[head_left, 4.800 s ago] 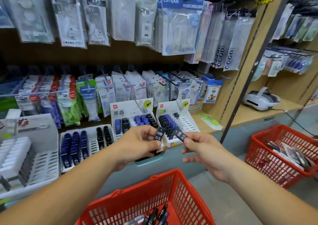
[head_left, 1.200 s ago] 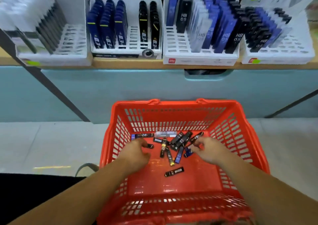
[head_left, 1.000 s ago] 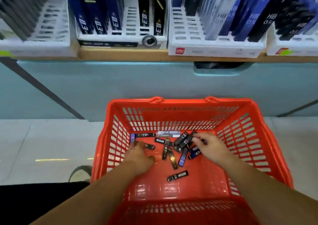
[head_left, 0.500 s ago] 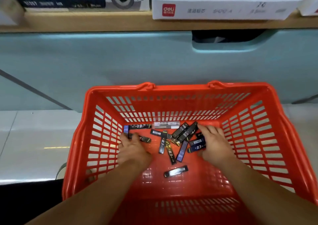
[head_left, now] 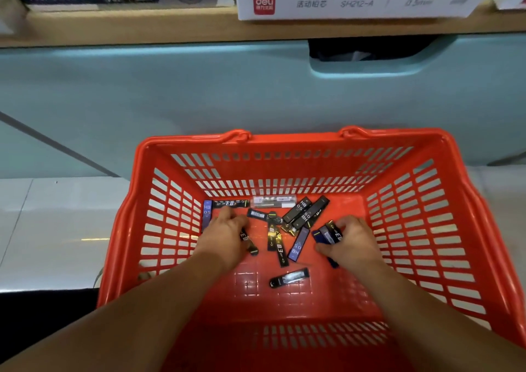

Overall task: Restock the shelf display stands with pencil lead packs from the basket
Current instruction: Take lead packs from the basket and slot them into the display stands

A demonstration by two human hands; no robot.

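The right hand [head_left: 351,242], a little right of the middle of the frame, pinches a bunch of packs [head_left: 327,235] between thumb and bent fingers. I think it holds a few at once to save trips. The left hand [head_left: 225,238], just left of the middle, bends its fingers down onto a black pack [head_left: 252,248]. I cannot tell if it has hold of it or only touches it.

Between and above the two hands lie the loose pencil lead packs [head_left: 299,215], black ones and blue ones, pointing every way on the bottom of the red basket [head_left: 284,139]. A lone pack [head_left: 289,277] lies lower down, between the wrists.

The basket sits low, right below the shelf [head_left: 128,28] — close, so the reach up is short. At the top of the frame the white display stands [head_left: 355,1] sit on the shelf edge — their slots are out of view.
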